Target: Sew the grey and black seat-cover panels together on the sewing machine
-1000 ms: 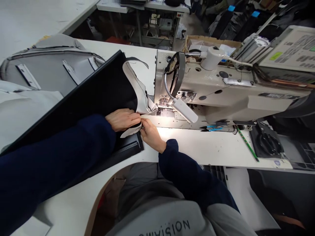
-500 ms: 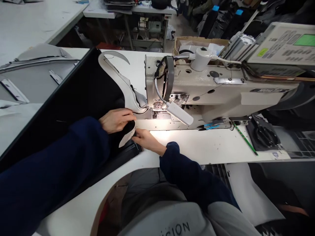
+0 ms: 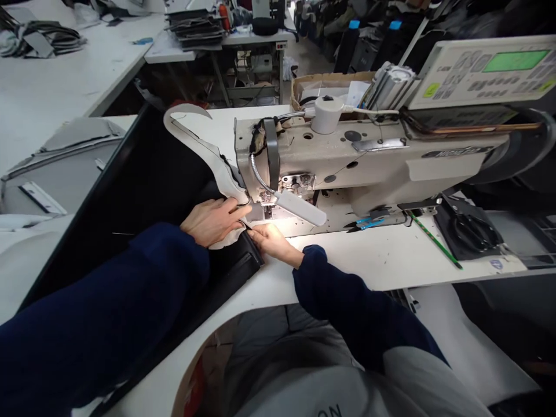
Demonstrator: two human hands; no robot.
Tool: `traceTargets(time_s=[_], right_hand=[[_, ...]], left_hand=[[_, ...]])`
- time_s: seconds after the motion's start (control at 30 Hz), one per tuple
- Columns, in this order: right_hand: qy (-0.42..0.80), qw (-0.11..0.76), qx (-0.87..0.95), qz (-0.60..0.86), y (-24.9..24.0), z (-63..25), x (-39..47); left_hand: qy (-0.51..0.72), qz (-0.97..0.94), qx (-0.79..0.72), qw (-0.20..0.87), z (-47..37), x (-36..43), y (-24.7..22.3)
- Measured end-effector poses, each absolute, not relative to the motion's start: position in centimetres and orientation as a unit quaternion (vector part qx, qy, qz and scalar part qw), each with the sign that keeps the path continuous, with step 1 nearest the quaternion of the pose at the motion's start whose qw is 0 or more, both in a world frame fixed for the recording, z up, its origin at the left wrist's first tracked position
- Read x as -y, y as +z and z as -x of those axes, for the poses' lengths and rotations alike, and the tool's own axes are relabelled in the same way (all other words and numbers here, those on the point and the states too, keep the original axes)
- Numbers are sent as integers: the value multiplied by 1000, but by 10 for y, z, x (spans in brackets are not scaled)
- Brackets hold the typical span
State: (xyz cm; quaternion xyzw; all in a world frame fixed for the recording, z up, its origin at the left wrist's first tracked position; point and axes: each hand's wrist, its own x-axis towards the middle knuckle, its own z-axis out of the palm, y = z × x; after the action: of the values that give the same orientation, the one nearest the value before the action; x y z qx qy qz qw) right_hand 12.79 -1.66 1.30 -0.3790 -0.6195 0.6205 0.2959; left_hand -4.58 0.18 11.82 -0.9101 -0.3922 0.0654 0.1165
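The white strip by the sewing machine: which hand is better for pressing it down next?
Probably the left hand: it lies palm-down beside the white strip, over the black material, while the right hand has fingertips at its edge.

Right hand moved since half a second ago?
Yes: judged against the sewing machine, the right hand has shifted rightward in view, closer to the machine's lamp-lit end.

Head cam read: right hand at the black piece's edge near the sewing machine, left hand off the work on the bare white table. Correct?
Not the left hand: the head view shows it on the work, over the black piece and pale strip. Right hand at the edge near the sewing machine stands.
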Motion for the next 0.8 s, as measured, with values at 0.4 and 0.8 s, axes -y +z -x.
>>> traceTargets(time_s=[0.4, 0.8], right_hand=[[582, 289, 672, 356, 6, -146, 7], [737, 296, 530, 297, 15, -138, 14]], left_hand=[[59, 932, 337, 117, 53, -25, 66], [223, 893, 390, 13, 36, -38, 86]])
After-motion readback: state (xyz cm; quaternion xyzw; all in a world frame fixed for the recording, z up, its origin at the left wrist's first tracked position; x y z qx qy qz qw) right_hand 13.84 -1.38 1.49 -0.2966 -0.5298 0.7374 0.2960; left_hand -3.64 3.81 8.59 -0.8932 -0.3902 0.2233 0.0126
